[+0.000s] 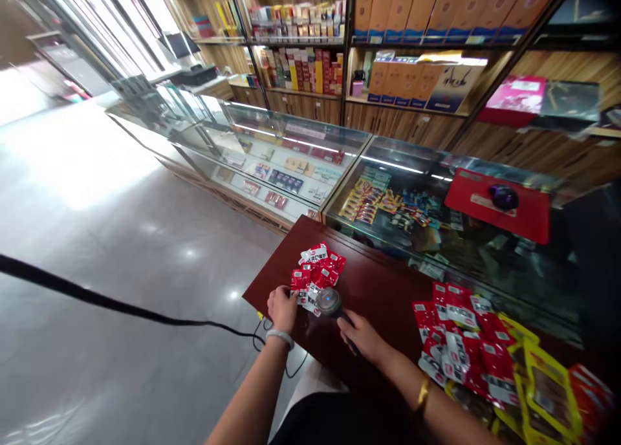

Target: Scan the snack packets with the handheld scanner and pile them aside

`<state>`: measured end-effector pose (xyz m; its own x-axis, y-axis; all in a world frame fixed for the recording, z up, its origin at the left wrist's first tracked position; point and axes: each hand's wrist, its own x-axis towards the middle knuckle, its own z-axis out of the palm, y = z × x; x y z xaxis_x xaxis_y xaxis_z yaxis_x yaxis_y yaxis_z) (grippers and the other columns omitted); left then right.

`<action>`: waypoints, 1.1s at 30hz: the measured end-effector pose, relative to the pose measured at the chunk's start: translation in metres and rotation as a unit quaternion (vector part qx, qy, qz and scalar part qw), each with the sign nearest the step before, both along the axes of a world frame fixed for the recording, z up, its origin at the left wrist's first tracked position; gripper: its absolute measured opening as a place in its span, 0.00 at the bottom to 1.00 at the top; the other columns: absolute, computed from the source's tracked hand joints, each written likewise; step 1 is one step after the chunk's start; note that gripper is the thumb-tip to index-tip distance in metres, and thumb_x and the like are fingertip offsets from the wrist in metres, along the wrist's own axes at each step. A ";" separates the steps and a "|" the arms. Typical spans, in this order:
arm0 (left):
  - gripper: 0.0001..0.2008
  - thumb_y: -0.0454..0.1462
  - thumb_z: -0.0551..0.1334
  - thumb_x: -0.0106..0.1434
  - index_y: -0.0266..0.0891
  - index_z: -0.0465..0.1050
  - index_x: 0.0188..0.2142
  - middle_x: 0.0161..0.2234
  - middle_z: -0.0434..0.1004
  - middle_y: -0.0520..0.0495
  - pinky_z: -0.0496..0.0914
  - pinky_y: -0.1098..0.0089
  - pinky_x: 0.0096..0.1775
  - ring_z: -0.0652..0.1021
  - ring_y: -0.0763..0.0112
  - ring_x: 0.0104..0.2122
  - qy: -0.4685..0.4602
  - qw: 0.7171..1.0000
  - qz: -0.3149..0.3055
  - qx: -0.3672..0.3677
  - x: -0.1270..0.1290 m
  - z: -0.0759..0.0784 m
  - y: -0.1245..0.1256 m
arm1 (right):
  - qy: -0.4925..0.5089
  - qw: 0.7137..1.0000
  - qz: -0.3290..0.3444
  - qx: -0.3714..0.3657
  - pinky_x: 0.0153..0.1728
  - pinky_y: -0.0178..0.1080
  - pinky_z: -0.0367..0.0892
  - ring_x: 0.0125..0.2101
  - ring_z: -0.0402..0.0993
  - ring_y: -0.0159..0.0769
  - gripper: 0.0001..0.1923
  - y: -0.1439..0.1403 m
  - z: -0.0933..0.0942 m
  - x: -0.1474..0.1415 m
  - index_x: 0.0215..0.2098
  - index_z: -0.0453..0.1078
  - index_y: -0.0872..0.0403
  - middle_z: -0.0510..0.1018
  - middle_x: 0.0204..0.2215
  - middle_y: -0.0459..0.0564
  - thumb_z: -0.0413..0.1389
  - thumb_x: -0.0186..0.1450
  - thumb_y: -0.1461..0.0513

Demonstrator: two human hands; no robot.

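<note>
My right hand (359,335) is wrapped round the handle of a dark grey barcode scanner (328,299), its round head showing a small blue light. The scanner's head is over the near right edge of a small pile of red-and-white snack packets (315,270) on a dark red-brown table. At the left edge of that pile, my left hand (282,308) is closed with its thumb on the corner of a snack packet (301,296). Its other fingertips are partly hidden.
A larger heap of red-and-white packets (458,341) lies at the right, beside yellow-edged packets (550,387). Behind the table (383,277) stands a glass display counter (412,167) bearing a red mat (470,202) and a mouse (503,197). A black cable (145,312) crosses the left side.
</note>
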<state>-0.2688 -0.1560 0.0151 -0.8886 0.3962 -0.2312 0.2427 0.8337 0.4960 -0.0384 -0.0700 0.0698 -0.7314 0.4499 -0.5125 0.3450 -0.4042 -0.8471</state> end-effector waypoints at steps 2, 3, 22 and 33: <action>0.19 0.45 0.63 0.60 0.41 0.71 0.48 0.53 0.73 0.37 0.65 0.55 0.53 0.72 0.50 0.53 0.022 1.000 0.012 -0.008 0.007 0.008 0.004 | 0.002 1.000 -0.015 -0.018 0.14 0.31 0.53 0.12 0.56 0.26 0.38 0.001 0.001 0.005 0.52 0.66 0.54 0.65 0.16 0.35 0.54 0.58 0.35; 0.20 0.44 0.62 0.60 0.41 0.70 0.51 0.55 0.71 0.37 0.65 0.55 0.54 0.71 0.50 0.55 0.030 1.000 0.008 -0.001 0.013 0.011 0.007 | 0.005 0.999 -0.026 -0.025 0.14 0.31 0.52 0.12 0.55 0.26 0.38 0.002 0.002 0.008 0.52 0.66 0.54 0.64 0.15 0.35 0.54 0.58 0.34; 0.15 0.36 0.61 0.63 0.41 0.71 0.49 0.50 0.76 0.41 0.64 0.59 0.56 0.73 0.58 0.53 -0.017 0.892 -0.443 0.084 0.237 0.019 0.163 | -0.001 0.933 -0.357 -0.051 0.14 0.30 0.55 0.13 0.58 0.25 0.31 0.017 0.007 0.186 0.34 0.62 0.50 0.66 0.17 0.35 0.56 0.56 0.33; 0.34 0.61 0.59 0.60 0.34 0.71 0.48 0.52 0.73 0.31 0.64 0.57 0.51 0.72 0.47 0.54 0.025 0.873 -0.474 -0.115 0.355 0.022 0.244 | 0.015 0.872 -0.486 -0.048 0.18 0.33 0.56 0.16 0.60 0.28 0.30 0.022 0.000 0.268 0.29 0.62 0.50 0.66 0.18 0.39 0.59 0.56 0.35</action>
<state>0.0861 0.0879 0.0368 -0.1984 0.9065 -0.3726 0.8938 0.3234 0.3108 0.2295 -0.0478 0.0703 -0.0409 0.8214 -0.5689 -0.2217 -0.5627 -0.7964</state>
